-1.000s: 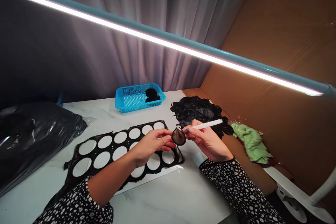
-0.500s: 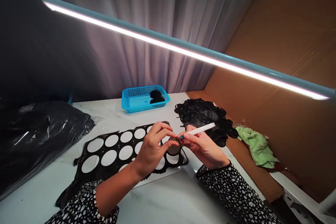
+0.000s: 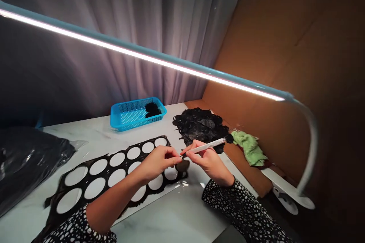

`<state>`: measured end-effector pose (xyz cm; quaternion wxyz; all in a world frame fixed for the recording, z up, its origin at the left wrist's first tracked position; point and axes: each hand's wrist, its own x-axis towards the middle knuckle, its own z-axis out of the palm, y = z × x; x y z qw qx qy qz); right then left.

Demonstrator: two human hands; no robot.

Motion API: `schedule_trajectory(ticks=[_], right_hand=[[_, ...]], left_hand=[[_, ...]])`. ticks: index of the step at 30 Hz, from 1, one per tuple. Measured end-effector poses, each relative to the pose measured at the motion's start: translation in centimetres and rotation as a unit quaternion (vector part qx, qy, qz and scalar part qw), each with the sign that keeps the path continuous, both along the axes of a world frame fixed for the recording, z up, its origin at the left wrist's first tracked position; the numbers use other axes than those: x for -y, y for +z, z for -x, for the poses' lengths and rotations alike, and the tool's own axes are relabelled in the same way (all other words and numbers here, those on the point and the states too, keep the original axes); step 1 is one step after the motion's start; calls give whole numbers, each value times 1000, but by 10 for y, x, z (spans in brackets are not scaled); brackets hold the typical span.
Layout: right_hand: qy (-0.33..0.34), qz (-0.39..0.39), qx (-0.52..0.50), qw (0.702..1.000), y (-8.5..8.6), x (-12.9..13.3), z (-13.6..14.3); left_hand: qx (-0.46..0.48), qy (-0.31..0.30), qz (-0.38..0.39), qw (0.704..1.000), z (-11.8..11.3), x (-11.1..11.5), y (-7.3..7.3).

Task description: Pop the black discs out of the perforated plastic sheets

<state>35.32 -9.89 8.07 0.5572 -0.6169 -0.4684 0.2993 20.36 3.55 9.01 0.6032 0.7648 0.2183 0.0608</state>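
Observation:
My left hand (image 3: 159,161) pinches the edge of a dark round disc (image 3: 183,166) between thumb and fingers. In my right hand (image 3: 213,165) is a slim white pen-like tool (image 3: 208,145), gripped like a pencil, its tip meeting the disc's rim by my left fingertips. The exact contact at the tip is too small to make out. Below my hands lies a black sheet (image 3: 107,172) with rows of round holes, its right end partly behind the disc. Just beyond my right hand rises a pile of black round pieces (image 3: 198,123).
A blue perforated basket (image 3: 137,125) holds a few black pieces (image 3: 151,110) at the back. At left bulges a black plastic bag (image 3: 31,159). A green cloth (image 3: 249,148) lies right, near the lamp's clamp (image 3: 286,193). The lit lamp bar (image 3: 176,64) spans overhead.
The view has turned right, so the scene sits further left and the lamp's neck shows. My hands stay together at the disc; the disc now hangs lower beneath my fingertips.

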Motion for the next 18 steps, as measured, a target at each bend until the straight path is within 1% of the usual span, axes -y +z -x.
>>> schedule_trajectory(ticks=[2,3,4,5,7,10,14,16,18], right_hand=[[-78,-30,36,996,0,4,3],[-108,-46,35,992,0,6,5],[-124,-58,25,990,0,8,9],[-125,-67,7,990,0,10,12],[-112,-83,-34,990,1,13,20],[-126,-123,-53,983,6,20,26],[-165,-176,-27,970,20,37,28],[-193,-200,5,961,26,49,29],[-223,-218,38,949,30,61,31]], left_hand=[[3,27,48,998,-7,0,-4],[12,52,59,997,-10,0,-6],[26,78,68,994,-14,2,-8],[43,98,78,991,-17,4,-8],[75,111,106,985,-22,9,-6],[89,98,129,983,-26,19,7],[62,89,129,986,-28,34,29],[48,108,146,982,-31,42,36],[40,134,162,977,-34,51,38]])
